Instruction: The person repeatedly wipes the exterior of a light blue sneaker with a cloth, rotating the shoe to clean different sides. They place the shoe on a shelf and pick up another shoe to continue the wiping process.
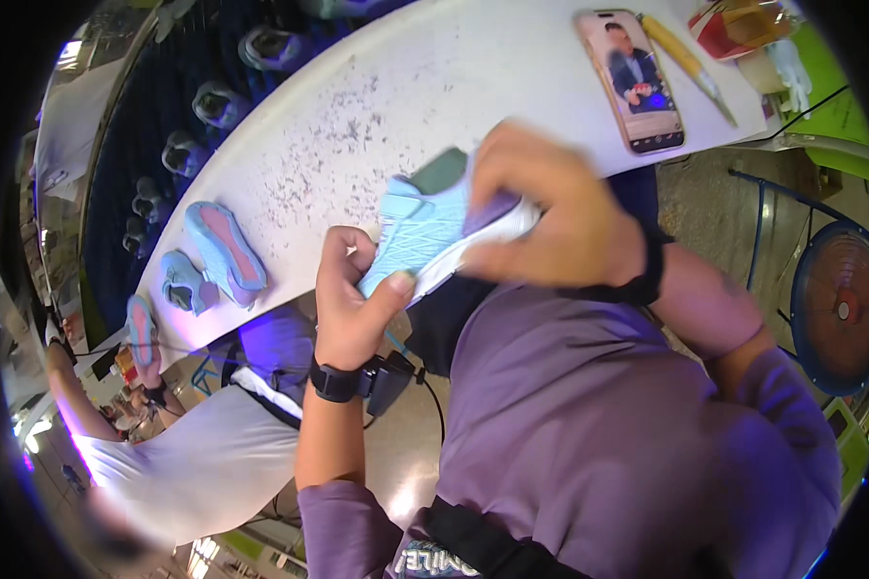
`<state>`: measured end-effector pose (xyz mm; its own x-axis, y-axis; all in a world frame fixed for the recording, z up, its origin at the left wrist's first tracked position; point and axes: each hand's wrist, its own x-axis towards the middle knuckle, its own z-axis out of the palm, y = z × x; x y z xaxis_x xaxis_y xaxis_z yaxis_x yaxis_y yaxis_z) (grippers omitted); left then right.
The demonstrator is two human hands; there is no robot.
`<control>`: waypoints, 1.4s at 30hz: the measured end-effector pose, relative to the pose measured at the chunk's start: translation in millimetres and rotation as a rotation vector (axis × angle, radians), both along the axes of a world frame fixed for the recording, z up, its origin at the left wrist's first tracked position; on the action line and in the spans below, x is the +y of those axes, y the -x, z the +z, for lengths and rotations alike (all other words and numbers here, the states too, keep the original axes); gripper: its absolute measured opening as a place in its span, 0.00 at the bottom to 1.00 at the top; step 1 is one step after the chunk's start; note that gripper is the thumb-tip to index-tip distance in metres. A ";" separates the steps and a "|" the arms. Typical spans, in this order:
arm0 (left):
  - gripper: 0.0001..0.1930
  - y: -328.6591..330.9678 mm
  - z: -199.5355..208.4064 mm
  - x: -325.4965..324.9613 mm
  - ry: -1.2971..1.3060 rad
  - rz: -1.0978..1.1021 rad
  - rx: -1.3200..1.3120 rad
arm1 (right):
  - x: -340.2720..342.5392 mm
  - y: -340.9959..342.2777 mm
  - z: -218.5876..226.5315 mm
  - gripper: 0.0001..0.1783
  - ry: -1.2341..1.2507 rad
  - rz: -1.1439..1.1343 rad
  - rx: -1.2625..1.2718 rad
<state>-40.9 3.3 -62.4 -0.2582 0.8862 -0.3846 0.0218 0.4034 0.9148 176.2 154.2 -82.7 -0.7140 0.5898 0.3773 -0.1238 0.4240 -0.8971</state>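
A light blue knit shoe [418,234] with a white sole is held between my two hands above the near edge of the white table. My left hand [355,298] is closed round its toe end, the thumb pressing by the sole's edge. At the heel, my right hand [552,207] is closed on the shoe, fingers on one side and thumb near the white sole; motion blurs it. The shoe's opening shows a dark greenish lining.
On the white table [304,125] at left lie a light blue shoe upper with a pink underside [225,253] and another blue piece [185,282]. A phone [633,85] and a yellow-handled pointed tool [681,60] lie upper right. Shoes [219,104] stand on a dark conveyor. A co-worker holds another upper [141,328]. A fan [838,307] stands right.
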 end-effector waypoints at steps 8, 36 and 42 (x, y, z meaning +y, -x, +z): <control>0.44 -44.0 36.6 97.7 -0.415 -0.125 0.600 | 52.1 17.2 48.9 0.26 0.693 0.011 0.152; 0.25 -18.1 47.1 112.0 -0.145 -0.242 0.445 | 57.8 47.5 33.0 0.36 0.649 0.198 0.283; 0.19 -57.4 77.3 163.3 -0.093 -0.517 0.745 | 85.9 12.1 37.4 0.28 0.620 0.116 0.123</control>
